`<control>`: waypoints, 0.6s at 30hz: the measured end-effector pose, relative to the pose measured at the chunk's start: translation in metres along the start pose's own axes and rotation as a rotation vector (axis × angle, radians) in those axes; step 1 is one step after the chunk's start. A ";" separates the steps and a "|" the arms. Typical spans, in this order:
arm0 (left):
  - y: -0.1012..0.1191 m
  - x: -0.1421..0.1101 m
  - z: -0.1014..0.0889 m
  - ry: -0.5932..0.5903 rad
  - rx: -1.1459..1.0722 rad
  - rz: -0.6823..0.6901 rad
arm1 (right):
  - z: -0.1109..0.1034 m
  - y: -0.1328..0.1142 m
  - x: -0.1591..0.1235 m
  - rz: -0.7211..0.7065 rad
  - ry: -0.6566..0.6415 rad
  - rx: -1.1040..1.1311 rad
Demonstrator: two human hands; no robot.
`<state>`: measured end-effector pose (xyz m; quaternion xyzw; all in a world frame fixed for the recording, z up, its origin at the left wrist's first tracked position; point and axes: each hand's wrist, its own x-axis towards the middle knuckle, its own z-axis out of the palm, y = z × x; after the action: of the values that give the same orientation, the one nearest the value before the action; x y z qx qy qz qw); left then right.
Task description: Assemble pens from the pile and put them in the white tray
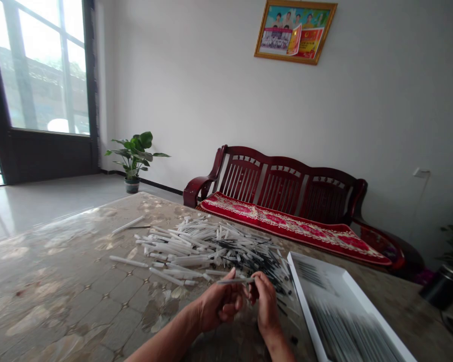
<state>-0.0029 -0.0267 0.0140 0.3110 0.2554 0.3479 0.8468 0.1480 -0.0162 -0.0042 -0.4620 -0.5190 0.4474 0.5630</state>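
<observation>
A slim, pale grey pen [236,281] lies level between my two hands above the near edge of the pile. My left hand [222,301] grips its left part between thumb and fingers, the other fingers loosely curled. At its right end, the fingers of my right hand [265,299] are pinched together; whether they hold a second small part is hidden. Just beyond my hands is a heap of white pen tubes [189,246], with thin black pieces [262,256] mixed in on its right side. To the right, a white open box [347,286] contains rows of grey pens [351,327].
The heap and box rest on a patterned stone-look table [98,301]. A few loose white tubes [128,261] lie left of the heap. Behind the table stands a dark red wooden bench [283,181] with a red patterned cushion [287,223]. A potted plant [133,156] is at the back left.
</observation>
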 end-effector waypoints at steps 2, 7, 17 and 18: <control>-0.002 -0.002 0.000 -0.041 0.040 0.035 | 0.001 0.000 -0.001 0.002 -0.028 -0.011; -0.005 0.003 -0.005 0.051 0.008 0.158 | -0.001 -0.012 0.001 -0.016 0.042 -0.080; 0.007 0.013 -0.015 0.338 -0.266 0.457 | -0.039 -0.040 -0.002 0.628 -0.677 -0.499; 0.007 0.013 -0.015 0.359 -0.268 0.472 | -0.040 -0.037 0.000 0.642 -0.671 -0.571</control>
<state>-0.0073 -0.0080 0.0059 0.1811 0.2734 0.6146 0.7175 0.1888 -0.0252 0.0311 -0.5637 -0.6039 0.5609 0.0536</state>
